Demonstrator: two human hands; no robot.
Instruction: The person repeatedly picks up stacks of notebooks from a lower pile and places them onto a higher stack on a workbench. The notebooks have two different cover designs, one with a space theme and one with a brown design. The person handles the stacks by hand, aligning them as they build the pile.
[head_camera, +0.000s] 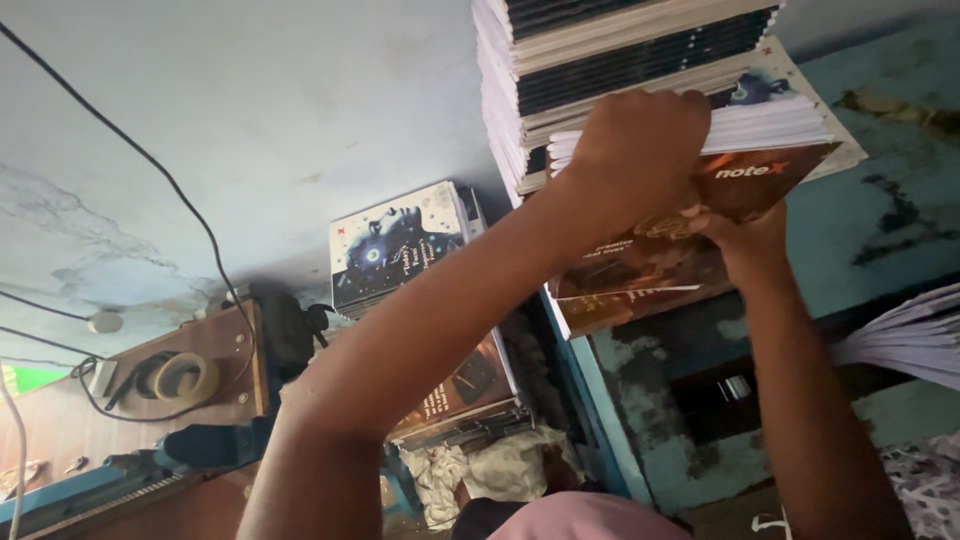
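- Head view looks steeply upward, so I take the tall stack of notebooks (640, 70) as my landmark; everything else I place against it.
- My left hand (640, 150) is curled over the near edge of a smaller bundle of notebooks (740, 160), fingers wrapped across the white page edges and holding it.
- My right hand (745, 240) sits under that same bundle, palm up against the brown glossy cover, bearing its weight from below.
- That bundle is touching the underside of the tall stack, tilted slightly, its far corner sticking out past the stack's right side.
- As I judge it, the bundle is gripped and lifted clear, but it is neither squared up with the stack nor set down anywhere; both hands are fully loaded.
- Below and left of the stack, a second pile with a dark starry cover (400, 245) leans against the wall, and a brown-covered pile (460, 390) lies under that one.
- Further left of the stack, a roll of tape (185, 378) rests on a wooden board, with black cables running past it.
- Right of the stack, loose white sheets (900, 340) fan out at the frame edge.
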